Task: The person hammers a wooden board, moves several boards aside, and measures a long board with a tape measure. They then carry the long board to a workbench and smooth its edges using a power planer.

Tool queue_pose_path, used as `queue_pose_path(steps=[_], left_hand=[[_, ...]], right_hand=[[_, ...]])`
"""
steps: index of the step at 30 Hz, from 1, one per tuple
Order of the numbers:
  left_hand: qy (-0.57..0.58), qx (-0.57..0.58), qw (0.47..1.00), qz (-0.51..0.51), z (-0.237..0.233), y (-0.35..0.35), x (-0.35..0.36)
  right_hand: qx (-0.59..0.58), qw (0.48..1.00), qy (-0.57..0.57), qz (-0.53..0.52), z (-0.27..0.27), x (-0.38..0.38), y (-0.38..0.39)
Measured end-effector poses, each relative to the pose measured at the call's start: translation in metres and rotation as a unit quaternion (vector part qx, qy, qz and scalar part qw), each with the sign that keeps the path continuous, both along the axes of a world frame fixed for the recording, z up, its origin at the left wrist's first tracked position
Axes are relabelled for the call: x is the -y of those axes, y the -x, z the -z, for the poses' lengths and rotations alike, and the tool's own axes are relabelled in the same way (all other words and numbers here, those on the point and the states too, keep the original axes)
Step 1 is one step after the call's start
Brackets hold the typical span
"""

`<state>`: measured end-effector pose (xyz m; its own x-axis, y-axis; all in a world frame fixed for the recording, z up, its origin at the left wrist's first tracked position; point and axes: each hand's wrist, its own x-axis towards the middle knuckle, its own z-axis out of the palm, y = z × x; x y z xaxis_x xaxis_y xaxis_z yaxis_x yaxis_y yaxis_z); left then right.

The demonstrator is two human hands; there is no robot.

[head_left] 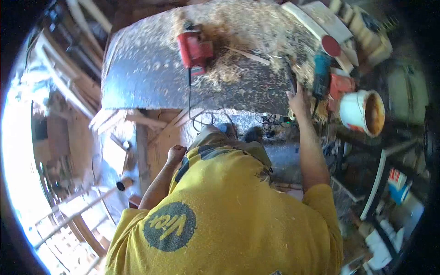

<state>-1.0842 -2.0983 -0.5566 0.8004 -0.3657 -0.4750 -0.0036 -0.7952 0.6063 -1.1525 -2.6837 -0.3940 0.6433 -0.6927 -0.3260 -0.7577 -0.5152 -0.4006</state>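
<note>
My right hand reaches to the near right part of a dark workbench strewn with wood shavings. Its fingers are around a dark, elongated tool whose kind is too blurred to tell. Just right of it lies a teal and black power tool. My left hand is curled into a fist at my side, below the bench edge, with nothing visible in it. A red corded power tool rests on the bench, left of the middle, its cord hanging over the front edge.
A thin wood strip lies among the shavings. At the right are a red round object, another red tool, a stained white bucket and wood blocks. Cables tangle below the bench. Boards lean at the left.
</note>
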Motion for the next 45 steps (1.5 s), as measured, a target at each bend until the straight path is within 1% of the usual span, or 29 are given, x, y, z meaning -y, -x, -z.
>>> queue_pose_path(steps=[1,2,4,5,7,8,9,10,12,13,15,17,18,20,22,24,26,28,29,30,31,33,34,35,36,38,40,43,45], left_hand=[[-0.004,-0.053,0.995,-0.090,-0.022,0.018,0.005],[-0.011,-0.066,0.987,-0.145,-0.047,0.032,0.013],[-0.017,-0.095,0.963,-0.253,-0.075,0.061,0.021],[-0.037,-0.086,0.964,-0.248,-0.079,0.073,0.019],[-0.039,-0.106,0.948,-0.298,-0.052,0.101,-0.002],[-0.043,-0.117,0.938,-0.324,-0.032,0.120,-0.016],[0.066,-0.105,0.926,-0.356,-0.010,0.138,-0.029],[0.001,-0.056,0.949,-0.311,0.018,0.151,-0.045],[0.032,-0.122,0.920,-0.370,0.011,0.157,-0.037],[-0.028,-0.122,0.926,-0.356,-0.039,0.142,-0.012],[0.006,-0.111,0.917,-0.383,-0.031,0.142,-0.017],[0.022,-0.109,0.920,-0.375,-0.022,0.129,-0.031],[0.038,-0.112,0.911,-0.394,-0.027,0.115,-0.034],[0.073,-0.113,0.894,-0.427,-0.067,0.068,-0.032],[0.149,-0.053,0.909,-0.386,-0.120,0.002,-0.038],[0.261,0.088,0.885,-0.374,-0.192,-0.066,-0.046],[0.302,0.199,0.872,-0.329,-0.273,-0.118,-0.063],[0.361,0.200,0.864,-0.287,-0.331,-0.144,-0.089],[0.353,0.196,0.880,-0.251,-0.356,-0.149,-0.100],[0.343,0.189,0.895,-0.213,-0.375,-0.148,-0.109],[0.294,0.187,0.921,-0.175,-0.387,-0.141,-0.113],[0.310,0.195,0.930,-0.040,-0.406,-0.121,-0.105],[0.353,0.181,0.917,0.042,-0.411,-0.111,-0.091],[0.434,0.107,0.893,0.063,-0.413,-0.094,-0.070],[0.513,0.078,0.854,0.047,-0.423,-0.077,-0.044],[0.662,0.116,0.737,0.073,-0.439,-0.058,0.003],[0.730,0.136,0.662,0.101,-0.455,-0.040,0.037],[0.773,0.094,0.596,0.197,-0.449,-0.045,0.064],[0.766,0.127,0.604,0.178,-0.440,-0.026,0.073]], right_hand=[[0.054,0.997,0.050,-0.033,0.048,0.019,0.002],[0.112,0.987,0.100,-0.063,0.095,0.038,-0.001],[-0.001,0.994,0.079,-0.068,0.072,0.037,-0.016],[-0.042,0.993,0.059,-0.089,0.068,0.043,-0.023],[0.072,0.985,0.105,-0.113,0.072,0.047,-0.022],[0.016,0.995,0.056,-0.083,0.057,0.039,-0.033],[0.027,0.997,0.017,-0.070,0.041,0.025,-0.038],[0.030,0.994,0.035,-0.096,0.057,0.028,-0.039],[0.040,0.987,0.083,-0.135,0.094,0.049,-0.035],[0.046,0.981,0.111,-0.151,0.100,0.060,-0.034],[-0.005,0.981,0.147,-0.122,0.098,0.078,-0.041],[-0.025,0.965,0.233,-0.118,0.107,0.100,-0.045],[-0.001,0.955,0.283,-0.093,0.107,0.094,-0.045],[0.039,0.968,0.231,-0.092,0.071,0.067,-0.056],[0.072,0.979,0.170,-0.086,0.051,0.027,-0.069],[0.088,0.987,0.100,-0.091,0.050,-0.021,-0.078],[0.111,0.981,0.066,-0.145,0.062,-0.072,-0.091],[0.124,0.983,-0.007,-0.133,0.059,-0.125,-0.112],[0.125,0.980,-0.023,-0.153,0.057,-0.143,-0.125],[0.124,0.977,-0.040,-0.171,0.053,-0.158,-0.136],[0.123,0.973,-0.059,-0.188,0.050,-0.168,-0.146],[0.118,0.957,-0.113,-0.239,0.049,-0.181,-0.166],[0.118,0.945,-0.141,-0.271,0.053,-0.188,-0.179],[0.084,0.947,-0.163,-0.265,0.063,-0.193,-0.191],[0.133,0.921,-0.172,-0.323,0.038,-0.217,-0.199],[0.102,0.887,-0.156,-0.422,0.048,-0.220,-0.225],[0.108,0.854,-0.151,-0.485,0.032,-0.237,-0.248],[0.153,0.781,-0.144,-0.589,0.025,-0.252,-0.276],[0.181,0.740,-0.161,-0.628,0.053,-0.249,-0.294]])
